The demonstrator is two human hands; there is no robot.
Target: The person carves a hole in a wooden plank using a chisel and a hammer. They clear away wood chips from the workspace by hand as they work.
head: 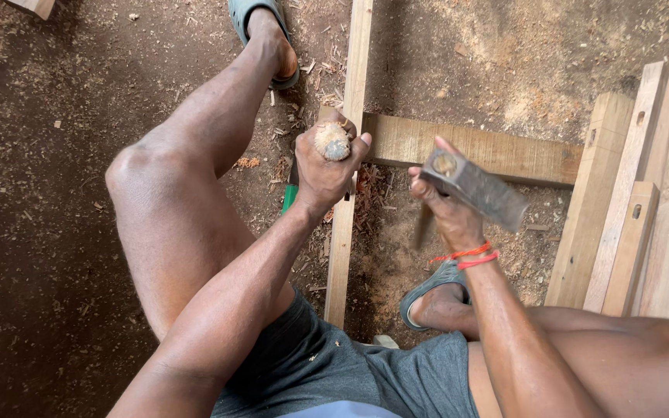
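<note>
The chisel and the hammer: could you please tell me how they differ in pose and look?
The chisel stands roughly upright in the left hand, showing a rounded, frayed wooden handle top; the hammer is tilted in the right hand, showing a blocky grey metal head. The chisel is over the narrow wooden strip; the hammer is raised beside it. Both are gripped firmly.

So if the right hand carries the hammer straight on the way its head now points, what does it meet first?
Most likely the frayed wooden butt of the chisel gripped upright in the left hand. The right hand holds the hammer beside it; depth is unclear.

Red wristband (470,256), grey-green sandals (433,283)
</note>
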